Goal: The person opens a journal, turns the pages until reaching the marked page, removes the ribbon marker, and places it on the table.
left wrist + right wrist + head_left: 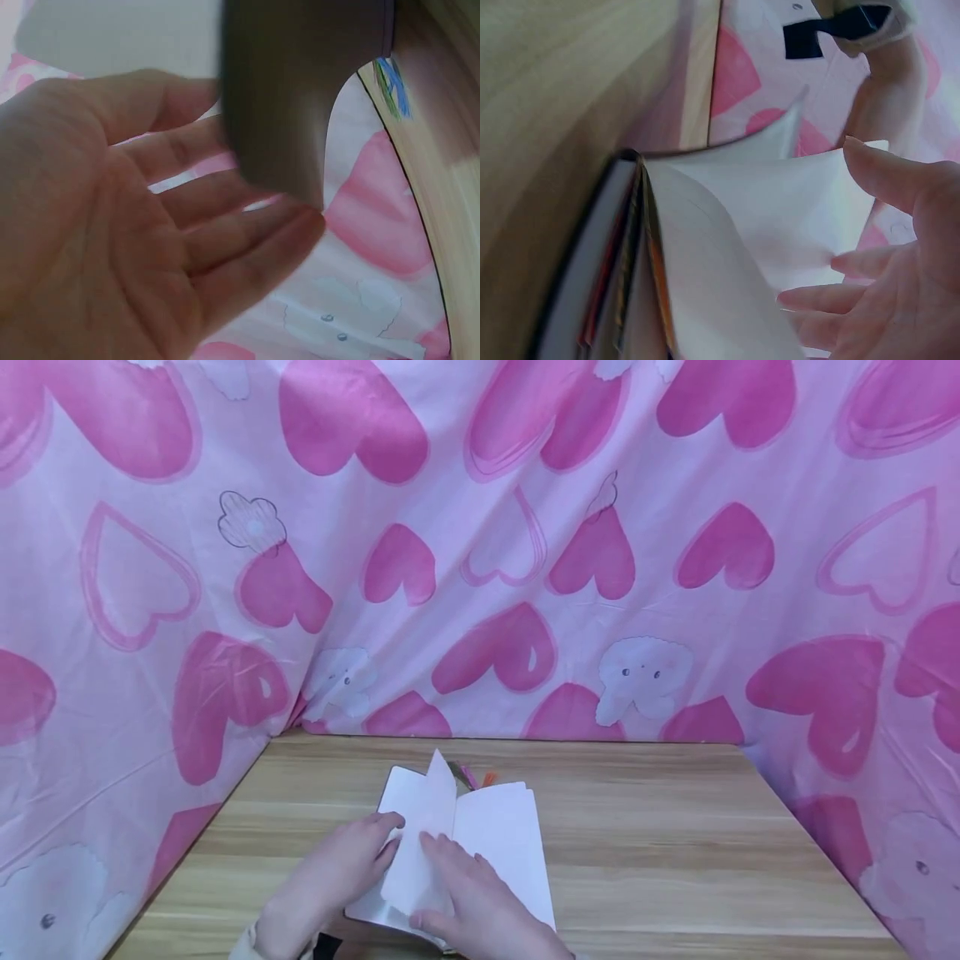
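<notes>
A notebook with blank white pages (498, 843) lies opened on the table. One leaf (420, 860) stands raised near its middle, its upper corner pointing up. My left hand (348, 860) is at the notebook's left side, beside the raised leaf. In the left wrist view, a shaded dark sheet (289, 97) partly hides the fingertips of that left hand (150, 210); its fingers look loosely extended. My right hand (483, 893) lies over the notebook's middle. In the right wrist view, fingers of the right hand (900, 277) touch a white leaf (780, 210), with the thumb near its upper edge.
Pink and orange ribbons or tabs (490, 779) stick out at the notebook's top. The wood-grain table (675, 860) extends to both sides. A pink cloth with hearts (495, 647) hangs behind and around it. A black strap (847, 26) shows at the left wrist.
</notes>
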{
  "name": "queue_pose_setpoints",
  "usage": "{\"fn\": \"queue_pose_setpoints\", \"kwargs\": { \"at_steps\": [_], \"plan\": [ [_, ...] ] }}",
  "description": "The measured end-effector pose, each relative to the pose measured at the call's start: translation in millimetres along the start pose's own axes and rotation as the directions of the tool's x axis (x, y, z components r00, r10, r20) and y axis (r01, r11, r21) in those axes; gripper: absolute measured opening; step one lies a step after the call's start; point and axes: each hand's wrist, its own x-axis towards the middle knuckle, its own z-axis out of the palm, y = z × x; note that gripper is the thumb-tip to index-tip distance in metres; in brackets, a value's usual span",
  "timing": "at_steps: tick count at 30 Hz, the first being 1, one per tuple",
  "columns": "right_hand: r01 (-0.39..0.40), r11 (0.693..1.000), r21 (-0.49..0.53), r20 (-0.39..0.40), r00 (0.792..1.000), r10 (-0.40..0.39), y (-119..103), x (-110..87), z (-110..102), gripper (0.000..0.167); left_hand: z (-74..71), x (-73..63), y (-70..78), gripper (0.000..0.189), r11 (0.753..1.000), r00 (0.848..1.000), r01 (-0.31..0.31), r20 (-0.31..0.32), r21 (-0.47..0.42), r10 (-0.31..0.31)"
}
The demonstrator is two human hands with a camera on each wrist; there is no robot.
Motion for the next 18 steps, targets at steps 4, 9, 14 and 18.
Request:
{"fn": "queue_pose_setpoints", "kwargs": {
  "at_steps": [4, 9, 14, 18],
  "plan": [
    [0.001, 0.999, -0.052, 0.048, 0.999, 0.001, -2, -2.2, 6, 0.075, -3.3, 0.6, 0.8, 0.02, 1.0, 0.998, -0.019, -0.062, 0.004, 0.019],
    [-0.002, 0.993, -0.116, 0.08, 0.997, 0.011, -2, -2.2, 10, 0.075, -4.0, 2.0, 4.9, 0.027, 1.0, 0.993, -0.028, -0.118, 0.003, 0.029],
    [-0.031, 0.987, -0.159, 0.119, 0.992, 0.05, -4, -2.3, 11, 0.072, -1.1, 3.2, 12.4, 0.033, 0.995, 0.984, -0.07, -0.157, 0.071, 0.08],
    [-0.02, 0.982, -0.188, 0.116, 0.992, 0.043, -2, -4.0, 10, 0.07, 6.6, 5.0, 16.7, 0.034, 0.98, 0.973, -0.153, -0.153, 0.128, 0.172]
  ]
}}
